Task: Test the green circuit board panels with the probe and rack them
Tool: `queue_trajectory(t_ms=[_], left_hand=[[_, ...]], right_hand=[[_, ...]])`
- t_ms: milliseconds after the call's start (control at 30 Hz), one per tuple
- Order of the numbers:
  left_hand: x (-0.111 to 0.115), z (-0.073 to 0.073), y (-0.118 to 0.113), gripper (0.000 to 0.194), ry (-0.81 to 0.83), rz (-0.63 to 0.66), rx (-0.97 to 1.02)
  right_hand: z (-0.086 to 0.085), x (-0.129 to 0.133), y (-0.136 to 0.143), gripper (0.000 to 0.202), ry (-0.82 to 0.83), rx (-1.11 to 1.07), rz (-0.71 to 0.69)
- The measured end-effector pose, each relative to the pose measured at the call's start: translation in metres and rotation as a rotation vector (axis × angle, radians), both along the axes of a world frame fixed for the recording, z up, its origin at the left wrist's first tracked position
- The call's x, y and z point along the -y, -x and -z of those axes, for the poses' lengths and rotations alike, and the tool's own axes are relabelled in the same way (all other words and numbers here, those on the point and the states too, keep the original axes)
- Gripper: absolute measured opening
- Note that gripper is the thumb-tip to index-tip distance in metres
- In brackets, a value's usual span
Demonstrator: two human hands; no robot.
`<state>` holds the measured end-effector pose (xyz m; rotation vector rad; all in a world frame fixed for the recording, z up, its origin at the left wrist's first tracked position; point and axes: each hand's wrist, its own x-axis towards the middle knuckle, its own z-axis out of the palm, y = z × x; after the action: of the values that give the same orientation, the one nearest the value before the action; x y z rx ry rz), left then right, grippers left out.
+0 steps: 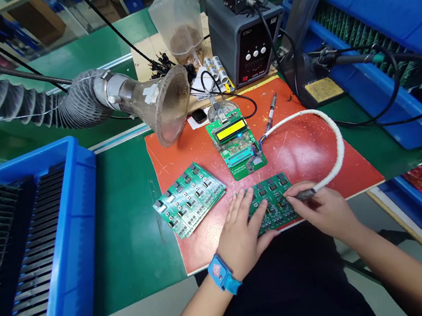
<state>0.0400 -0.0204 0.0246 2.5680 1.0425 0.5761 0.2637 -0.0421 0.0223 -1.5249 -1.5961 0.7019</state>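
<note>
Left hand (241, 231) flat, fingers spread, pinning panel (273, 201) on red mat (307, 152). Right hand (322, 209) pinches probe (302, 195), tip on panel's middle. Looks like probing board by board; next touch needs steady aim, panel held still

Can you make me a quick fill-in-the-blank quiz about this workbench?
1. The left hand presses flat on a green ____.
2. The right hand holds a probe on a ____ cable.
3. The tester board has a lit ____ display.
4. Both boards lie on a ____ mat.

Missing words: circuit board; white; yellow; red
</note>
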Motion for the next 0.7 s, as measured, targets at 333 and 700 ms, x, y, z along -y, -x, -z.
queue_trajectory(t_ms=[333, 700], left_hand=[[0.011, 0.004, 0.018, 0.053, 0.003, -0.123, 0.108], [0.011, 0.005, 0.015, 0.050, 0.010, -0.150, 0.134]], right_hand=[[-0.003, 0.003, -0.001, 0.009, 0.042, -0.061, -0.001], [-0.003, 0.001, 0.000, 0.010, 0.063, -0.103, 0.004]])
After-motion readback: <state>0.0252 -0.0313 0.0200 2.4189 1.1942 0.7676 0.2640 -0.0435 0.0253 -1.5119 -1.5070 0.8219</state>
